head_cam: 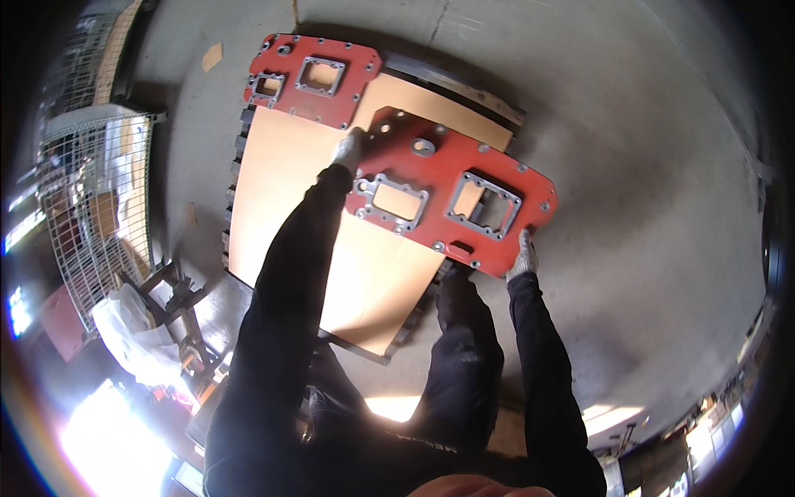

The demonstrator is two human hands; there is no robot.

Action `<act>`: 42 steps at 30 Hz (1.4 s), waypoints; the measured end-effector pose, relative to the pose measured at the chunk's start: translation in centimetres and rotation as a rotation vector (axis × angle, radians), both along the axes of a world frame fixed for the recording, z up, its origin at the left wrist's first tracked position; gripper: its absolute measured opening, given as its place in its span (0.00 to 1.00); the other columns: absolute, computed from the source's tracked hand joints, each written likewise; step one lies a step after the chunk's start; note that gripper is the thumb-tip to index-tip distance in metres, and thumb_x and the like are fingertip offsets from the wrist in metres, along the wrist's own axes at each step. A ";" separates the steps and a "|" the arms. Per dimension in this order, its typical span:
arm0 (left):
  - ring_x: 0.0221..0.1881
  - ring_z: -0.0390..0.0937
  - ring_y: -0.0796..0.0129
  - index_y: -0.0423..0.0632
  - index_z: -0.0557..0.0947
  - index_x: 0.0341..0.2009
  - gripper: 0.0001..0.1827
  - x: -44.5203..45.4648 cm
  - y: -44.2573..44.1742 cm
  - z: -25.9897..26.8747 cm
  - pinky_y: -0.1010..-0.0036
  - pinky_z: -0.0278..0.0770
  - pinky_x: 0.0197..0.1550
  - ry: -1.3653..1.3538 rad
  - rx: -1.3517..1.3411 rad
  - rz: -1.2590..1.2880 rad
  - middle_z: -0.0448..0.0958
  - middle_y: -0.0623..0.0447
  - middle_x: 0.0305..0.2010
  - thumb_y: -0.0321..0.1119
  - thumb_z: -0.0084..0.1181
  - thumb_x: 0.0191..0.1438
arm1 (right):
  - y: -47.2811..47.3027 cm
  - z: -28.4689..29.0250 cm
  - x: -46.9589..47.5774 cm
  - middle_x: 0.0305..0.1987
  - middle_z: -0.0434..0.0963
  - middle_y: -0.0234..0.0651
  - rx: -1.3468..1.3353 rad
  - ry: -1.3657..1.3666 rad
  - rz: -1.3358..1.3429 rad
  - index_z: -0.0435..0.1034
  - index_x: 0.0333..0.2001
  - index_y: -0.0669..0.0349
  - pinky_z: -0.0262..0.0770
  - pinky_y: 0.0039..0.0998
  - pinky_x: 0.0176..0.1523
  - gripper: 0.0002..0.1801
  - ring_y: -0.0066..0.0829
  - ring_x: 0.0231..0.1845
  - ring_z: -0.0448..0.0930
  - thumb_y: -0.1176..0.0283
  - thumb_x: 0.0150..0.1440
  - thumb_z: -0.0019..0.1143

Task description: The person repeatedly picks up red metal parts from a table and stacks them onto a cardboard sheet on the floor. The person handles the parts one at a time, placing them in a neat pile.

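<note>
A red-painted metal plate (pixel 428 180) with bare machined flanges, bosses and two rectangular openings spans the space between my hands. My left hand (pixel 349 151), in a pale knit glove, grips its left end. At the lower right corner my right hand (pixel 525 256), gloved alike, holds the plate's edge. The plate is held above a cardboard sheet (pixel 279 186) and overhangs its right side. Another red plate (pixel 317 102) of similar shape lies on the far left corner of that cardboard. Fingers under the held plate are hidden.
Under the cardboard is a dark pallet (pixel 236 168), its slats showing along the left edge. A wire mesh cage (pixel 99 205) stands on the left, with a clear plastic bag (pixel 133 335) nearer me. Grey concrete floor (pixel 640 205) extends to the right. My legs are beside the pallet's near end.
</note>
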State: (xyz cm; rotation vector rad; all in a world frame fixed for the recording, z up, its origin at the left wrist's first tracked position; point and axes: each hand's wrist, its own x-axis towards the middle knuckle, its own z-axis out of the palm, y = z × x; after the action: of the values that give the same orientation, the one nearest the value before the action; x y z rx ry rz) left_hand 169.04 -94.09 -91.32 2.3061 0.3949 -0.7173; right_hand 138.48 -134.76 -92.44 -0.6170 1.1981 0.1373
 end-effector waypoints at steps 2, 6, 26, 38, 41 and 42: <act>0.46 0.80 0.42 0.41 0.79 0.44 0.18 0.5 -0.9 1.2 0.57 0.77 0.47 -0.082 -0.110 -0.115 0.80 0.32 0.42 0.38 0.59 0.52 | 0.8 0.3 -0.3 0.64 0.70 0.40 -0.026 -0.025 -0.016 0.62 0.63 0.53 0.74 0.54 0.57 0.35 0.47 0.59 0.75 0.51 0.57 0.63; 0.44 0.81 0.42 0.44 0.80 0.45 0.19 0.7 -2.9 3.3 0.56 0.79 0.46 -0.405 0.231 -0.566 0.81 0.36 0.42 0.32 0.64 0.47 | 1.6 1.4 -0.3 0.67 0.68 0.38 -0.134 0.163 0.012 0.62 0.64 0.47 0.69 0.60 0.58 0.35 0.46 0.61 0.74 0.50 0.57 0.62; 0.75 0.47 0.43 0.54 0.72 0.63 0.45 -13.5 -7.7 3.1 0.57 0.49 0.74 -0.425 0.171 -1.079 0.54 0.42 0.74 0.47 0.74 0.39 | -0.7 -4.8 -4.4 0.71 0.64 0.41 -0.775 0.211 0.419 0.55 0.71 0.52 0.78 0.41 0.52 0.46 0.40 0.63 0.74 0.57 0.53 0.69; 0.53 0.71 0.51 0.50 0.79 0.37 0.08 -14.5 -7.3 -0.7 0.54 0.64 0.64 -0.662 0.123 -1.122 0.73 0.50 0.41 0.38 0.58 0.55 | -0.7 -1.6 -2.7 0.61 0.75 0.35 -0.788 0.271 0.393 0.67 0.64 0.56 0.79 0.36 0.42 0.36 0.31 0.49 0.80 0.60 0.53 0.68; 0.55 0.70 0.49 0.50 0.79 0.42 0.12 -14.2 -7.0 -0.1 0.55 0.65 0.64 -0.634 0.139 -1.094 0.73 0.47 0.46 0.39 0.60 0.54 | -0.8 -3.8 -3.7 0.60 0.76 0.35 -0.813 0.264 0.394 0.66 0.64 0.57 0.79 0.35 0.47 0.36 0.29 0.50 0.79 0.60 0.53 0.68; 0.57 0.70 0.49 0.50 0.79 0.45 0.15 -14.1 -6.5 0.3 0.56 0.65 0.64 -0.610 0.176 -1.129 0.73 0.46 0.49 0.40 0.61 0.54 | -0.8 -4.8 -4.2 0.60 0.76 0.35 -0.847 0.260 0.384 0.66 0.65 0.57 0.79 0.35 0.46 0.36 0.28 0.50 0.79 0.60 0.53 0.68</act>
State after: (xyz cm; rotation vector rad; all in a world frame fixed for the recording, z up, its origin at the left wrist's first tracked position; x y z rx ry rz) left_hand 154.97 -100.58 -91.06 2.6432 -1.2414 -0.3991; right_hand 134.29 -135.56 -97.24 -1.6122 1.3617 0.0241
